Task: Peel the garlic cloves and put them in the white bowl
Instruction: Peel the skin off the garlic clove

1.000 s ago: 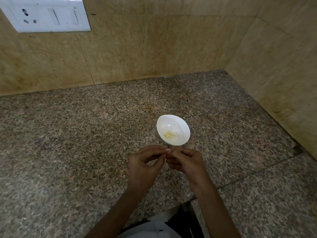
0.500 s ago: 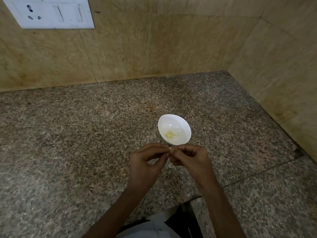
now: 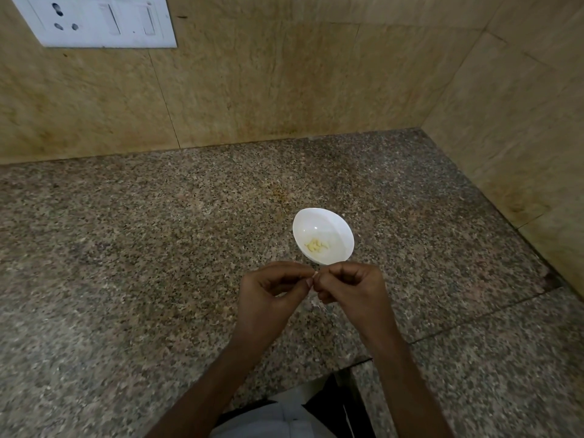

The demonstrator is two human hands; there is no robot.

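Observation:
A small white bowl (image 3: pixel 328 229) stands on the speckled granite counter (image 3: pixel 126 248) with a few pale peeled garlic cloves (image 3: pixel 316 245) at its bottom. Just in front of the bowl my left hand (image 3: pixel 268 298) and my right hand (image 3: pixel 350 292) meet fingertip to fingertip. Between them they pinch a small garlic clove (image 3: pixel 315 274), of which only a whitish tip shows. A thin scrap of papery skin (image 3: pixel 317 303) shows below my right fingers; I cannot tell whether it hangs or lies on the counter.
Beige stone walls close off the back and the right side of the counter. A white switch and socket plate (image 3: pixel 101 20) sits on the wall at the upper left. A seam in the granite (image 3: pixel 474 320) runs across at the lower right.
Both hands stay together on the clove, just in front of the bowl. The camera has shifted slightly, so the bowl and the switch plate sit a little further right in view.

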